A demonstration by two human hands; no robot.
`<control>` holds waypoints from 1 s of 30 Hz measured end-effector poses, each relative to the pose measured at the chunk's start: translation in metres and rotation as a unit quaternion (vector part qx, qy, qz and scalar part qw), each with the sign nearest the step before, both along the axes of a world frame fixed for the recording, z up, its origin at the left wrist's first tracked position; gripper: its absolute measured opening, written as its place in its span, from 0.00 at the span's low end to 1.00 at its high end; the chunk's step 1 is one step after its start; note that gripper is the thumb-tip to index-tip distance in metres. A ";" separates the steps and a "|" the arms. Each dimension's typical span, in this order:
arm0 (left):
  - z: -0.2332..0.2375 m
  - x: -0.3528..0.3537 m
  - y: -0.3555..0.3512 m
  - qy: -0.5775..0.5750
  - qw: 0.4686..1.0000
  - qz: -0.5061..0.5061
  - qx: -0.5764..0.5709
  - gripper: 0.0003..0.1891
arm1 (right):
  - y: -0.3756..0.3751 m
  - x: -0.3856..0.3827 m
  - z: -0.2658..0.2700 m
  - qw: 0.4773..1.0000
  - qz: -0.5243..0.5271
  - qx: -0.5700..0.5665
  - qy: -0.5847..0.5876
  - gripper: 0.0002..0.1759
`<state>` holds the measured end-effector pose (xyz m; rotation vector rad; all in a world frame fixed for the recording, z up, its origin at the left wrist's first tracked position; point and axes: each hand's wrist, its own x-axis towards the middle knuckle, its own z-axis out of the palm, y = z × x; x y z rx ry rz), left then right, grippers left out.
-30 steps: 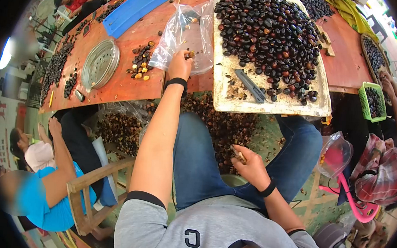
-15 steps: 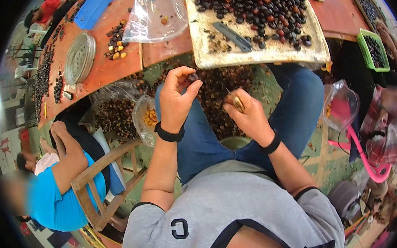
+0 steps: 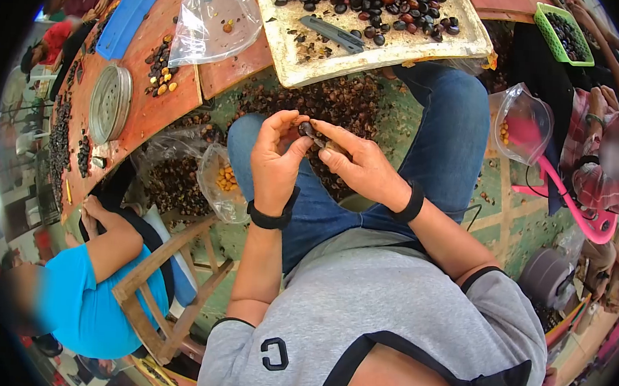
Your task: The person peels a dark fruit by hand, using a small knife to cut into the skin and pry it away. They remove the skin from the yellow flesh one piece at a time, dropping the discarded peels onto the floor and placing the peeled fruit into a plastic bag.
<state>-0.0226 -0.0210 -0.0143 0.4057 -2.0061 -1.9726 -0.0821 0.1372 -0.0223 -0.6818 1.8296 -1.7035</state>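
My left hand (image 3: 274, 163) pinches a dark brown, shiny seed (image 3: 305, 129) between thumb and fingertips, above my lap. My right hand (image 3: 363, 165) is closed around a small knife with a tan handle (image 3: 335, 148), mostly hidden by the fingers. Its fingertips meet the seed from the right, and the blade cannot be made out. Ahead of both hands, a worn cream tray (image 3: 398, 50) carries many more dark seeds (image 3: 380, 3). A grey utility knife (image 3: 333, 34) lies on that tray.
Left of the tray are a clear plastic bag (image 3: 217, 25), yellow kernels (image 3: 163, 82), a round metal lid (image 3: 110, 104) and a blue trough (image 3: 134, 12). Below hangs a bag of yellow kernels (image 3: 226, 178). Shell scraps (image 3: 259, 96) cover the floor. People sit on both sides; a green basket (image 3: 580, 63) stands right.
My right hand has moved left and up, bringing the knife to the seed in my left hand. The view has shifted slightly, so the tray appears higher and further left.
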 end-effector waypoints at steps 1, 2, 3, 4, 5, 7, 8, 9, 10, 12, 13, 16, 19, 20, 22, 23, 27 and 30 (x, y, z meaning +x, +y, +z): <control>0.001 0.001 0.001 -0.001 1.000 -0.002 -0.001 0.19 | 0.000 0.001 -0.001 1.000 -0.002 -0.001 -0.001 0.27; 0.003 0.002 0.003 -0.013 1.000 0.001 0.008 0.19 | 0.001 0.000 -0.002 1.000 -0.003 0.009 0.007 0.27; 0.004 0.003 0.004 -0.024 1.000 0.004 0.018 0.19 | 0.001 -0.001 -0.001 1.000 -0.004 0.018 0.016 0.27; 0.003 0.002 0.005 -0.025 1.000 0.003 0.017 0.19 | 0.001 -0.001 -0.001 1.000 -0.005 0.017 0.015 0.27; 0.001 0.003 0.007 -0.022 1.000 0.010 0.009 0.19 | 0.002 0.000 0.001 1.000 -0.007 0.020 0.004 0.26; 0.000 0.003 0.011 -0.020 1.000 0.017 0.000 0.18 | 0.001 0.000 0.000 1.000 -0.011 0.022 -0.007 0.25; 0.001 0.004 0.014 -0.030 0.999 0.013 -0.014 0.18 | 0.000 0.001 -0.006 0.999 -0.029 0.006 -0.034 0.24; 0.002 0.004 0.017 -0.040 0.999 0.008 -0.029 0.18 | -0.001 0.001 -0.012 0.997 -0.048 -0.011 -0.060 0.22; 0.001 0.004 0.018 -0.041 0.999 0.006 -0.029 0.18 | -0.004 0.003 -0.016 0.997 -0.050 -0.011 -0.061 0.22; 0.000 0.001 0.018 -0.027 0.999 0.023 0.014 0.18 | -0.009 0.005 -0.020 0.994 -0.085 -0.071 -0.012 0.20; -0.001 0.000 0.018 -0.028 0.999 0.022 0.014 0.18 | -0.007 0.005 -0.019 0.994 -0.087 -0.071 -0.014 0.20; -0.004 0.000 0.015 -0.024 0.997 0.030 0.064 0.16 | 0.000 0.001 -0.007 0.976 -0.037 -0.088 -0.194 0.20; -0.004 0.003 0.009 -0.030 0.971 0.053 0.230 0.16 | 0.003 0.000 -0.001 0.967 -0.028 -0.071 -0.244 0.22; -0.006 0.004 0.005 -0.005 0.949 0.040 0.311 0.16 | 0.002 0.002 -0.005 0.978 -0.023 -0.062 -0.200 0.22; -0.012 0.008 0.000 0.019 0.921 0.027 0.389 0.16 | 0.001 0.005 -0.002 0.986 -0.017 -0.053 -0.156 0.23; -0.016 0.010 -0.002 0.031 0.902 0.017 0.431 0.15 | 0.003 0.006 0.001 0.994 -0.016 -0.044 -0.103 0.23; -0.017 0.015 -0.005 0.047 0.857 0.002 0.514 0.16 | 0.004 0.010 0.009 1.000 -0.014 -0.003 0.011 0.25; -0.014 0.014 -0.001 0.056 0.860 0.009 0.508 0.16 | 0.006 0.009 0.017 1.000 -0.008 -0.001 0.027 0.26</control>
